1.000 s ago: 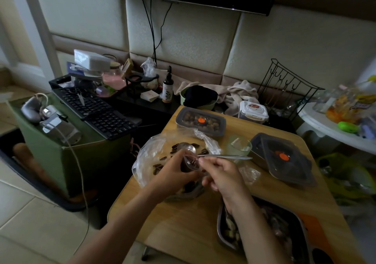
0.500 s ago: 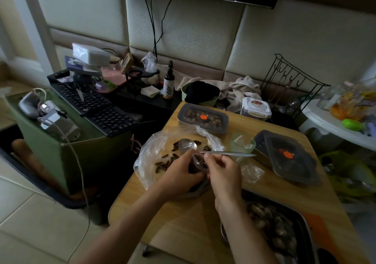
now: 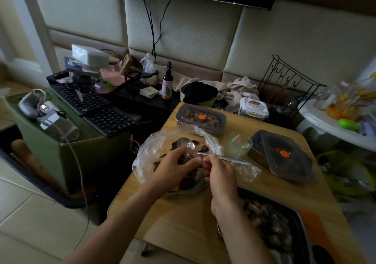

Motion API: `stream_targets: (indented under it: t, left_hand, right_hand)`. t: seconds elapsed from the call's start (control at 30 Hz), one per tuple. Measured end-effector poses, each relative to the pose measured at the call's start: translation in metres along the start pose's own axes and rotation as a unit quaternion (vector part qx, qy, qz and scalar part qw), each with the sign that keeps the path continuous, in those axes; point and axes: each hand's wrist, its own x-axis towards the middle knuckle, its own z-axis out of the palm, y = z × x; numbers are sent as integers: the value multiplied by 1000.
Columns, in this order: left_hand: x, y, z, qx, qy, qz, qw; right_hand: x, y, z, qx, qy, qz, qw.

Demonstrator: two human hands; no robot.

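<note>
Over a clear plastic bag (image 3: 146, 158) strewn with dark shells, my left hand (image 3: 173, 170) grips a small dark shell (image 3: 188, 158). My right hand (image 3: 219, 174) meets it fingertip to fingertip and pinches the handle of a metal spoon (image 3: 186, 143). The spoon's bowl points away from me over the bag, and its handle sticks out to the right. A metal tray (image 3: 301, 223) of shellfish lies at the table's near right, partly hidden by my right forearm.
On the wooden table (image 3: 183, 223) stand a lidded box of brown pieces (image 3: 200, 119), a small green cup (image 3: 239, 146) and a grey-lidded tin (image 3: 284, 158). A black keyboard (image 3: 95, 109) lies on a green box to the left. A wire rack (image 3: 289, 86) stands behind.
Both hands have stayed together over the bag and sunk slightly toward it. The view itself has shifted a little.
</note>
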Motion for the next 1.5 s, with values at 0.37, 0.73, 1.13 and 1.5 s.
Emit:
stream_targets:
  t: [0.37,0.73,1.13,1.5]
  left_hand:
    - [-1,9,4,-195,38,-80,977]
    - [-3,12,0,-203,-14,-77,976]
    - [-3,16,-6,-247,-11,-60,967]
    - [1,9,-7,-210,40,-76,974]
  right_hand:
    - [-14,5,7,95,-38,13,995]
    - [3,3,3,9,-1,-79,997]
    - [15,0,-3,-70,-50,-138,987]
    - [27,1,-13,-166,-50,-209,962]
